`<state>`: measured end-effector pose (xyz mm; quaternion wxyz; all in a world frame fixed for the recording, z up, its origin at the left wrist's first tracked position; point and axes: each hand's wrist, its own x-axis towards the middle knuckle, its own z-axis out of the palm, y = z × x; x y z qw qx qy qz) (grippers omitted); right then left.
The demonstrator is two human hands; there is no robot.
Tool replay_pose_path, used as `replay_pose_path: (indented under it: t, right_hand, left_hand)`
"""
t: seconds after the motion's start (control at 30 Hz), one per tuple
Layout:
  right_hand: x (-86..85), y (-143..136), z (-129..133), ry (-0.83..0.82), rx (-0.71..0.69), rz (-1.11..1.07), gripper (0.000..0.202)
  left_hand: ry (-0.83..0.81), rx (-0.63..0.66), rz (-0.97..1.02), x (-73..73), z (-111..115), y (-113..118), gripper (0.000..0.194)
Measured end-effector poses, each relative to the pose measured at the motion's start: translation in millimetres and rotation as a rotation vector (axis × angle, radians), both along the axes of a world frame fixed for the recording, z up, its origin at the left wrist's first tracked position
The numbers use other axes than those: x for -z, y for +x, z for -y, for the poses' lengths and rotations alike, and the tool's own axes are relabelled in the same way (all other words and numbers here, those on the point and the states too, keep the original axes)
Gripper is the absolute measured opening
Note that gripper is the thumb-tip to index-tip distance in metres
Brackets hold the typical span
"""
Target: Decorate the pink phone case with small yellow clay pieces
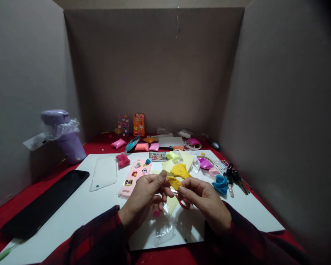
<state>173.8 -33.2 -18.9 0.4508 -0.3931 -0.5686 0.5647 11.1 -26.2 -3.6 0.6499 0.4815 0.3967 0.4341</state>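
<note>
A small flattened piece of yellow clay [174, 183] is stretched between my two hands above the white board [79, 206]. My left hand [147, 191] pinches its left end between thumb and fingers. At its right end, the thumb and fingertips of my right hand [202, 198] are closed on it. Just behind lies a larger lump of yellow clay [181, 170] on pale yellow paper [186, 158]. A red loop [182, 203], perhaps a scissor handle, shows partly under my right fingers. Left of my hands is a pink phone case [132, 180] with small clay decorations.
A clear phone case [105, 173] and a dark phone-like slab [46, 202] lie on the left. Blue clay [220, 184] and keys [233, 180] sit right. Clear plastic [164, 230] lies nearest me. A purple bottle [68, 140] stands left; decorated cases [138, 124] lean behind.
</note>
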Motion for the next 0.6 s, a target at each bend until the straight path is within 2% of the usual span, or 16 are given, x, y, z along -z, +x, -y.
replay_pose_path:
  t: [0.13,0.3,0.43,0.6]
  right_hand:
    - [0.7,1.7,-0.5,-0.02,0.004,0.014,0.025]
    - [0.0,3.0,0.0,-0.001,-0.019,0.062,0.027]
    - [1.9,2.2,-1.2,-0.013,-0.012,0.032,0.032]
    - [3.2,1.4,-3.2,-0.009,-0.003,0.005,0.03]
  left_hand:
    - [0.007,-0.018,0.037,-0.7,-0.6,-0.9,0.036]
    - [-0.001,0.016,-0.034,0.2,-0.1,-1.7,0.027]
    - [-0.033,-0.004,-0.039,1.5,-0.3,-2.9,0.026]
    - [-0.02,-0.004,-0.009,2.7,-0.6,-2.5,0.032]
